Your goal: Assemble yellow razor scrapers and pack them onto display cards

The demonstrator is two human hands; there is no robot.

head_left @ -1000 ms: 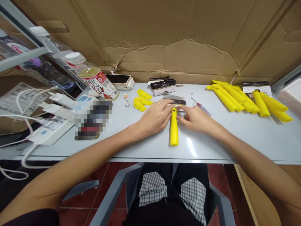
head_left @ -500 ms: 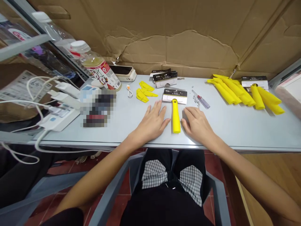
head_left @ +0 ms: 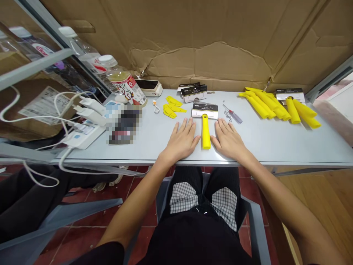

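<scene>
My left hand [head_left: 182, 141] lies flat on the grey table [head_left: 149, 147], fingers spread, holding nothing. On the other side, my right hand [head_left: 228, 140] also rests flat and open. Between them lies a yellow handle [head_left: 206, 134], its far end at a black-and-white packaged blade piece [head_left: 204, 111]; whether the two are joined I cannot tell. A screwdriver [head_left: 234, 115] with a clear grip lies beyond my right fingertips, beside a small pile of screws [head_left: 227, 117]. Several flat yellow plastic pieces [head_left: 173, 106] sit beyond my left hand.
More packaged pieces [head_left: 194, 94] stand at the back by the cardboard wall [head_left: 220, 62]. Several yellow handles [head_left: 264, 105] are heaped at the right with another packaged piece [head_left: 289, 95]. At left are a drink bottle [head_left: 128, 86], a phone [head_left: 150, 86], and a power strip [head_left: 82, 136] with cables.
My right hand has flattened, its fingers now stretched forward and more spread. My left hand stays flat. The view has shifted slightly; the yellow handle still lies between my hands.
</scene>
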